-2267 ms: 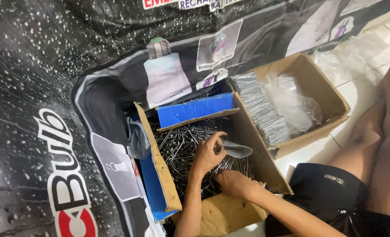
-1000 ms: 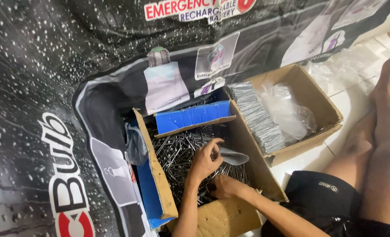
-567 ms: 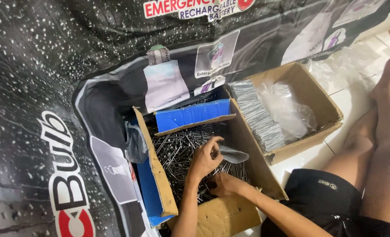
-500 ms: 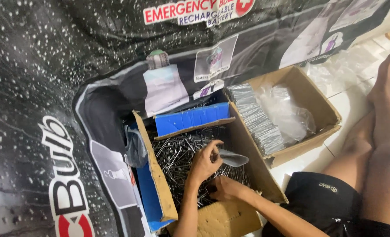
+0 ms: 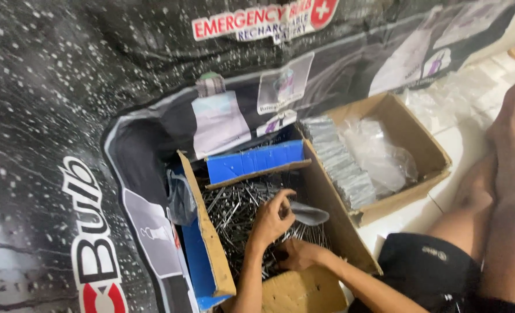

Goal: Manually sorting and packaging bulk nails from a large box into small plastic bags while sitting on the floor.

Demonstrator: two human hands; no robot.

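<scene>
Both hands worked inside the blue-lined cardboard box [image 5: 211, 249]: the left hand [image 5: 272, 217] pinched a small clear plastic bag [image 5: 308, 213] above the loose metal pins [image 5: 234, 211], while the right hand [image 5: 298, 255] lay curled among them, its grip unclear. Beside it, a second carton [image 5: 411, 136] held filled packets [image 5: 338, 162].

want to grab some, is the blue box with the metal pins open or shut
Open: the blue box has its flaps folded out, metal pins exposed.

Shiny metal pins [image 5: 240, 211] fill a matt cardboard box [image 5: 211, 243]; clear glossy plastic bag [image 5: 379, 153] nearby.
</scene>
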